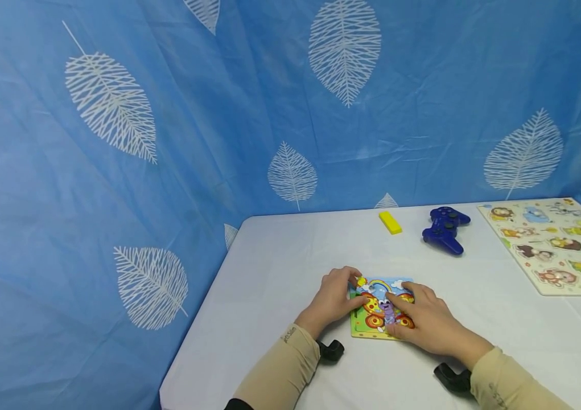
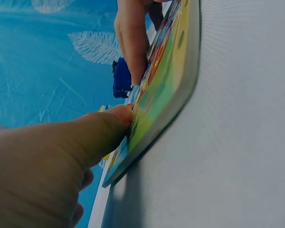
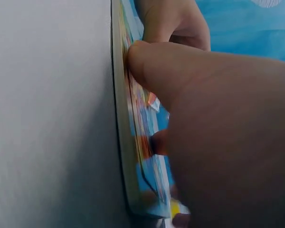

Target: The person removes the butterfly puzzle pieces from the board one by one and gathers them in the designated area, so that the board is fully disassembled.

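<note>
Both hands on a small butterfly puzzle [image 1: 381, 310] lying flat on the white worktop [image 1: 280, 267]. Left hand [image 1: 332, 299] at its left edge, thumb tip pressed to the face; right hand [image 1: 425, 323] across the right half, fingers [image 1: 396, 297] straight, pressing down on pieces. Picture looks almost whole; judged nearly finished, with last pieces left to seat. Beyond the fingers: yellow block [image 1: 390, 222], blue gamepad [image 1: 445, 229], animal puzzle board [image 1: 553, 245].

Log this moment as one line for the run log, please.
left hand: fingers rest on butterfly puzzle, left edge | right hand: fingers press its right side | puzzle: flat on white table | idle: blue gamepad, yellow block
</note>
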Available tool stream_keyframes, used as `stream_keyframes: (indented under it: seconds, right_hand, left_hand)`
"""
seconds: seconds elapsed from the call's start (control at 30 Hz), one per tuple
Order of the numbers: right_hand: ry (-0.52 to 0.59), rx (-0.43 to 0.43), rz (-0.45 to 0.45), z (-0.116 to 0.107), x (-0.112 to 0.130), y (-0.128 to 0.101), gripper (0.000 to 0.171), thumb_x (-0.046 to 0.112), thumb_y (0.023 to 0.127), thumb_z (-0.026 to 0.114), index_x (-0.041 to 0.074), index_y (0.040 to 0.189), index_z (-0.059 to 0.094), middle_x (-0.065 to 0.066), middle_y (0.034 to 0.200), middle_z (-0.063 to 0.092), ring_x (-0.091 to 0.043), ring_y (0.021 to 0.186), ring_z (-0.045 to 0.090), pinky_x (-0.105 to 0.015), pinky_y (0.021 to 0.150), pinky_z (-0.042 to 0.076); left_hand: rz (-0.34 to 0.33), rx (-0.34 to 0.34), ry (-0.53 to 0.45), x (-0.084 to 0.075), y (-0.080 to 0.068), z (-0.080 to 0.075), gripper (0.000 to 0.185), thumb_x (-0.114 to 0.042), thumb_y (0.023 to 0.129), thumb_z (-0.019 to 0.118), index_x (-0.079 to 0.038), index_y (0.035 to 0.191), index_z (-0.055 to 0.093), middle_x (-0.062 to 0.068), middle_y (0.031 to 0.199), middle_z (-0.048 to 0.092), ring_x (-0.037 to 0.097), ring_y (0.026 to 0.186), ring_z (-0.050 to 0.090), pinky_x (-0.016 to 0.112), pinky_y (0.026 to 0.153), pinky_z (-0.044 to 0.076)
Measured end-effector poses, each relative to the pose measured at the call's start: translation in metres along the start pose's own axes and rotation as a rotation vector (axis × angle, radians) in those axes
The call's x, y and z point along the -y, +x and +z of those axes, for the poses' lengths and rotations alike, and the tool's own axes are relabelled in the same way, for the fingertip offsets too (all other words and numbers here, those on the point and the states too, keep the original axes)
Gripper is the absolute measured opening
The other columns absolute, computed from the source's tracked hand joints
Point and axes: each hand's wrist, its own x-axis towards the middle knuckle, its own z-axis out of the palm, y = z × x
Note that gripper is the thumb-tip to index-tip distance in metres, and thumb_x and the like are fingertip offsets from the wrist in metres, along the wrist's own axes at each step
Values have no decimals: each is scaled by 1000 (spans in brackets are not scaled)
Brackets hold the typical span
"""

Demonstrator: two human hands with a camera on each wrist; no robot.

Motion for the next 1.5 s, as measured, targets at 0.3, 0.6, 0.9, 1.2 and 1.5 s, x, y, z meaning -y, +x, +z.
stream_keyframes:
  seconds: [0.3, 0.6, 0.9, 1.2, 1.5]
  right_hand:
    - [13, 29, -48, 2, 3, -3, 79, 66, 96, 58, 10, 152, 51, -20, 161, 39, -53, 147, 30, -74, 100, 38]
    - [39, 38, -31, 3, 2, -5, 81, 67, 95, 58, 11, 153, 50, -19, 162, 37, -51, 148, 27, -74, 102, 35]
    - [47, 43, -34, 2, -1, -7, 81, 66, 95, 59, 10, 153, 49, -20, 163, 35, -51, 148, 26, -74, 102, 35]
    - [62, 53, -47, 1, 1, -6, 80, 64, 96, 60, 9, 153, 49, -21, 163, 35, -52, 148, 26, -75, 101, 35]
    - [55, 40, -56, -2, 2, -4, 80, 63, 96, 60, 8, 153, 49, -20, 163, 35, -51, 148, 26, -75, 101, 35]
  left_hand:
    - [96, -66, -190, 4, -3, 0, 25, -28, 103, 66, -23, 127, 61, -10, 107, 70, 6, 107, 63, 30, 98, 50]
    - [-130, -192, -656, 19, -4, -16, 33, -13, 100, 66, -8, 133, 67, 0, 93, 70, 3, 72, 63, 23, 66, 53]
    - [-392, -83, -696, 69, -22, -59, 37, -8, 95, 64, -7, 132, 68, 10, 97, 71, 18, 78, 70, 35, 74, 61]
    - [-507, -102, -519, 104, -37, -65, 34, -8, 94, 61, -6, 126, 70, 8, 90, 70, 17, 70, 63, 29, 62, 51]
    - [-491, -176, -378, 102, -35, -65, 31, -15, 92, 71, -4, 121, 70, 10, 95, 73, 18, 74, 67, 32, 63, 53]
